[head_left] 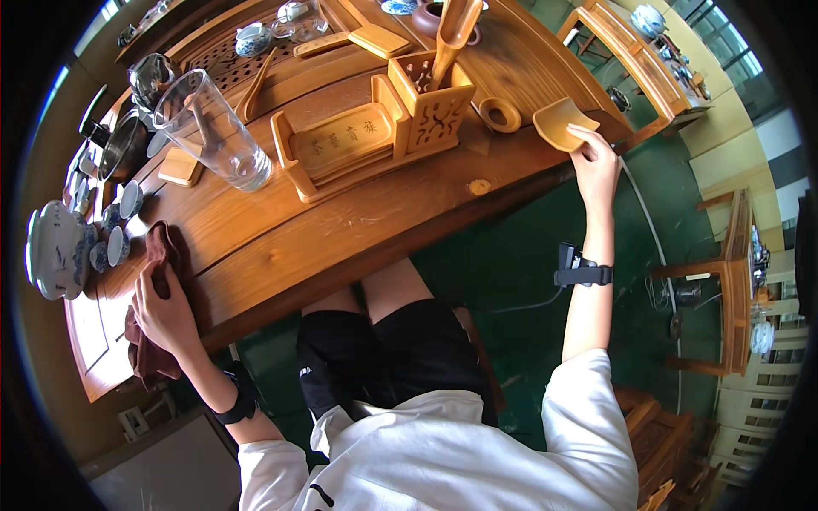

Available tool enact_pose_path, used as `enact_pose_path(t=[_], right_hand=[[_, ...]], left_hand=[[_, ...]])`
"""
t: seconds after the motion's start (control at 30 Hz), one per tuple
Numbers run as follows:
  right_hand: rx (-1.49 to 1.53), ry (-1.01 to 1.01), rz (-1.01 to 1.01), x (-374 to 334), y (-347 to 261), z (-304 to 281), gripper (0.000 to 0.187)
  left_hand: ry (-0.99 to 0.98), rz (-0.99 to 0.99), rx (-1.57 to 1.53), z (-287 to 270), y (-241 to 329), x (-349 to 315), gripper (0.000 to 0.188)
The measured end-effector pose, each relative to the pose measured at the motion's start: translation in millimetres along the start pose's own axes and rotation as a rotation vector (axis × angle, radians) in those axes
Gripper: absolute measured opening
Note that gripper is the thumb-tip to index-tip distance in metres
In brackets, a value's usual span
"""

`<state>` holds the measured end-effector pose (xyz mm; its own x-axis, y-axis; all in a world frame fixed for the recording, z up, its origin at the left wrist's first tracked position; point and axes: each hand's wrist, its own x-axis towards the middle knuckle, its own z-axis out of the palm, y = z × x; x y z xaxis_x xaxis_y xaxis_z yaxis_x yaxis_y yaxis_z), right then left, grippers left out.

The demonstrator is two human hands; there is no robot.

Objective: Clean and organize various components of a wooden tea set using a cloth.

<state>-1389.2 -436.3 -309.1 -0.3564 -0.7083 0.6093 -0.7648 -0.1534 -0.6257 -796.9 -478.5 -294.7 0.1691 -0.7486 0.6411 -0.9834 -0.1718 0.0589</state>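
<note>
My right hand (594, 169) pinches the near edge of a curved wooden tea scoop (558, 122) at the right end of the table. Over on the left, my left hand (162, 311) has its fingers curled on a dark brown cloth (162, 241), which bunches past the table's edge. Nearest the scoop is a round wooden ring, like a tea funnel (499, 115). Beside that stands a carved wooden holder (433, 115) with a wooden tool (456, 38) upright in it. A wooden rack (341, 140) adjoins the holder.
A tall clear glass (213, 132) leans in view on the wooden table (332, 255). Blue-and-white cups (118, 245) and a large white bowl (58, 249) crowd the left end. A small lidded pot (253, 39) sits at the back. Another wooden table (720, 272) stands to the right.
</note>
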Motion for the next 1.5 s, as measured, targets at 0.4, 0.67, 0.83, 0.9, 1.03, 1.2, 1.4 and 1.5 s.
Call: enact_pose_path(t=[0.4,0.67,0.83,0.9,1.03,1.2,1.4,1.5], right_hand=[[-0.435,-0.22,-0.199,13,14,-18,0.045],[-0.512,-0.185,-0.261,6,1,1,0.055],[-0.624,-0.025,-0.212,0,-7,5,0.056],[-0.606,-0.014,-0.185,-3,-7,6,0.055],[-0.594,-0.005,-0.198,-6,-1,3,0.051],[-0.556,0.084,-0.223,-12,-1,7,0.048],[-0.65,0.787,-0.777,-36,-29,6,0.028],[-0.692,0.829,-0.773,-52,-44,25,0.029]], left_hand=[[0.033,0.271,-0.042,-5,35,7,0.041],[-0.094,0.313,0.063,-5,47,5,0.051],[-0.165,0.339,0.038,-3,54,6,0.047],[-0.229,0.328,0.016,-4,54,7,0.051],[-0.273,0.359,-0.183,-13,41,7,0.053],[-0.432,0.431,-0.242,-29,30,22,0.055],[-0.597,0.503,-0.268,-52,26,40,0.056],[-0.768,0.497,-0.104,-65,34,56,0.061]])
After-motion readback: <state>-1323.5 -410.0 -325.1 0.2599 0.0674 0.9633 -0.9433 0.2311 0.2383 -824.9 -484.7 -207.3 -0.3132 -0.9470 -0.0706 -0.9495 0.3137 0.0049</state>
